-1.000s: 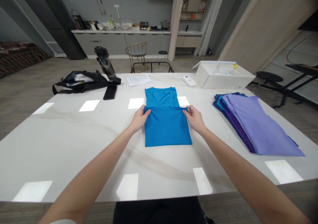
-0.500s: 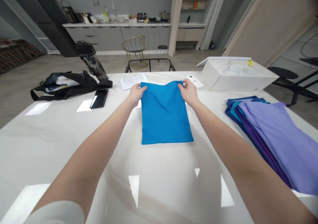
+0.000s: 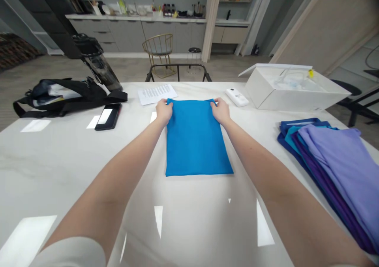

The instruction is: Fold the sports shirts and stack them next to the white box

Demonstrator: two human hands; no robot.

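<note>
A blue cloth (image 3: 197, 139), roughly rectangular, is spread on the white table in front of me, its near edge straight. My left hand (image 3: 164, 111) pinches the far left corner between thumb and fingers. At the far right corner my right hand (image 3: 220, 111) grips the fabric in the same way. The far edge is pulled almost straight between both hands. Whether the cloth is folded in layers I cannot tell.
To the right lies a pile of purple and blue cloths (image 3: 340, 160), with an open white box (image 3: 293, 95) behind it. A white device (image 3: 237, 97) and a printed paper (image 3: 156, 94) lie beyond my hands. A phone (image 3: 108, 116), black bag (image 3: 65, 97) and bottle (image 3: 99, 64) are on the left.
The far edge of the cloth, which sagged and creased before, is now drawn straight and the cloth lies flatter. Both hands have kept their corners. The view has shifted slightly.
</note>
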